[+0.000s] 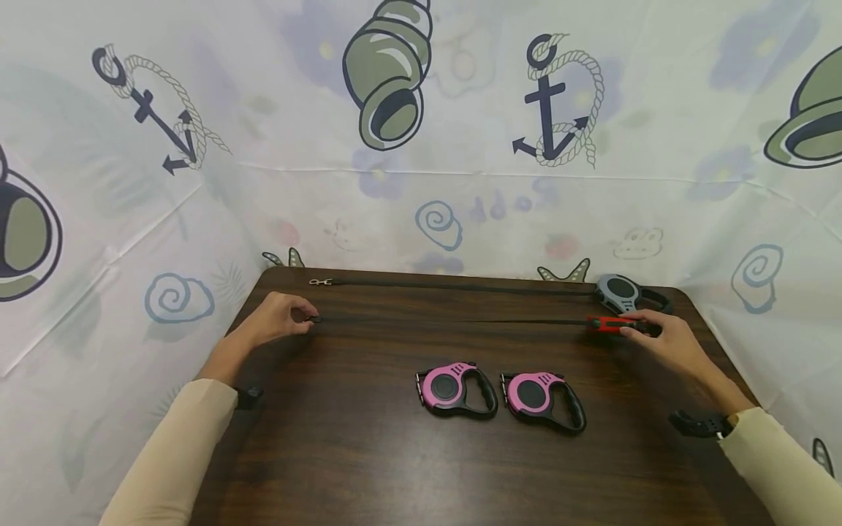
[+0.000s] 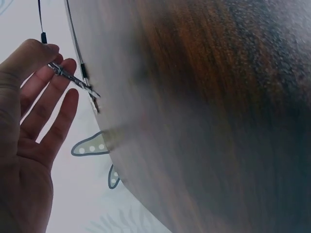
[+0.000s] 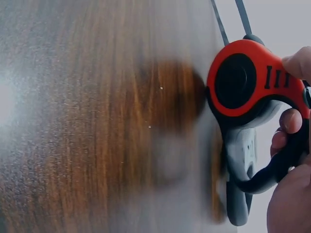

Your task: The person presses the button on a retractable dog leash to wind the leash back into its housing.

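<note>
Head view: the left hand (image 1: 279, 319) and right hand (image 1: 664, 337) hold a thin strap (image 1: 526, 321) between them, seemingly to keep it straight. A grey leash (image 1: 618, 292) lies along the table's (image 1: 368, 460) far edge; two pink leashes (image 1: 444, 387) (image 1: 530, 394) lie nearer, leaving a gap.

Left wrist view: thumb and fingers pinch the strap by its clip (image 2: 70, 77).

Right wrist view: fingers curl round the red leash's (image 3: 247, 51) handle, apparently steadying it.

The head view is bright, with soft shadow near the left edge of the wooden tabletop (image 1: 368, 467); the left wrist view is dim, hazy along the far edge; the right wrist view carries white glare well in from that edge.
</note>
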